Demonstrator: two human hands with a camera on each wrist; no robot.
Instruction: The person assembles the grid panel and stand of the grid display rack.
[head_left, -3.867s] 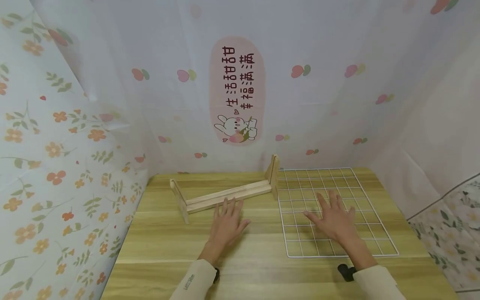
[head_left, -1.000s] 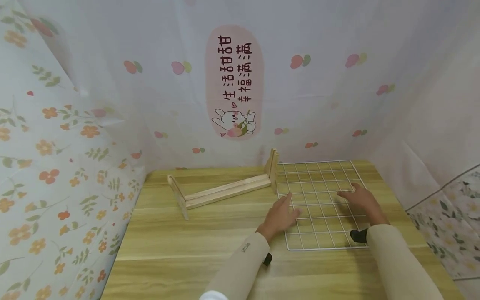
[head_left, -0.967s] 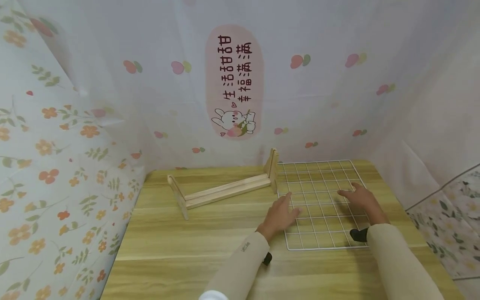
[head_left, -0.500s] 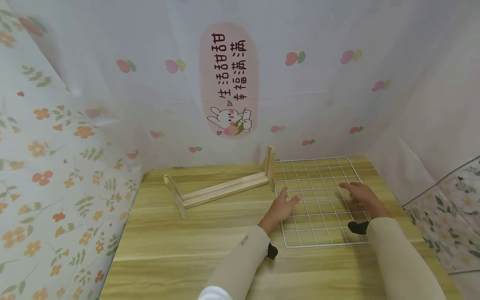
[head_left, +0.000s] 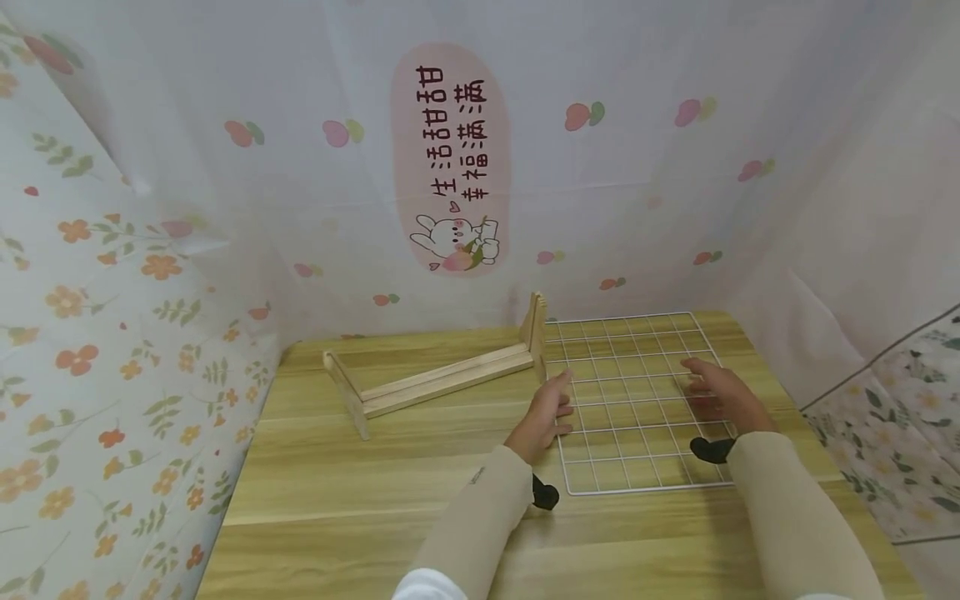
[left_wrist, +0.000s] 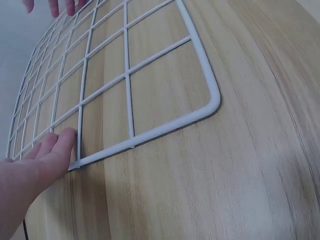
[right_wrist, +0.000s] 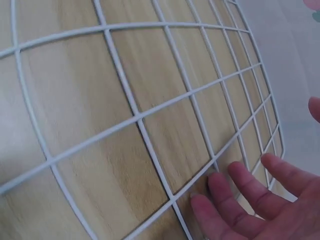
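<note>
A white wire grid panel [head_left: 637, 489] lies flat on the wood-grain table. My left hand [head_left: 542, 417] is at its left edge; in the left wrist view the fingers [left_wrist: 61, 150] are extended against the edge wire, not curled round it. My right hand [head_left: 729, 396] is over the grid's right side. Its fingers [right_wrist: 252, 187] are spread and loosely bent near the wires in the right wrist view, with nothing held. Whether they touch the wires I cannot tell. The thumb is partly out of that view.
A pale wooden stand [head_left: 450, 382], two upright ends joined by a double rail, stands left of the grid, its right end close to the grid's far left corner. Patterned cloth [head_left: 630, 208] hangs behind the table [head_left: 315, 517] and at both sides.
Both hands have come from resting apart on the table and grid to the grid's left and right sides. Lately the left hand has shifted slightly left. Grid and stand keep their places.
</note>
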